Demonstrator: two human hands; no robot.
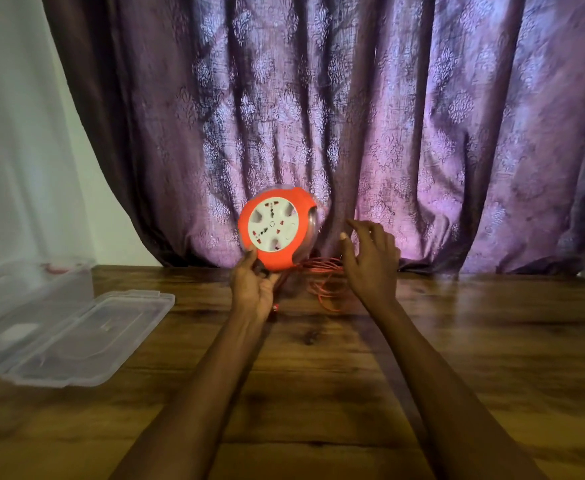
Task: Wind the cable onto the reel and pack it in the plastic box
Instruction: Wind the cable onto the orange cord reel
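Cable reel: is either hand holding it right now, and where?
The left hand grips the cable reel at its lower edge. The right hand holds nothing.

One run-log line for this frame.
left hand: holds cable reel upright | right hand: open, above loose orange cable | plastic box: lid off

A big purple curtain (353, 116) with a flower pattern hangs in folds across the back. A white wall (10, 133) shows on the left. In front is a shiny brown wooden table (457, 341), and soft light glows through the curtain.
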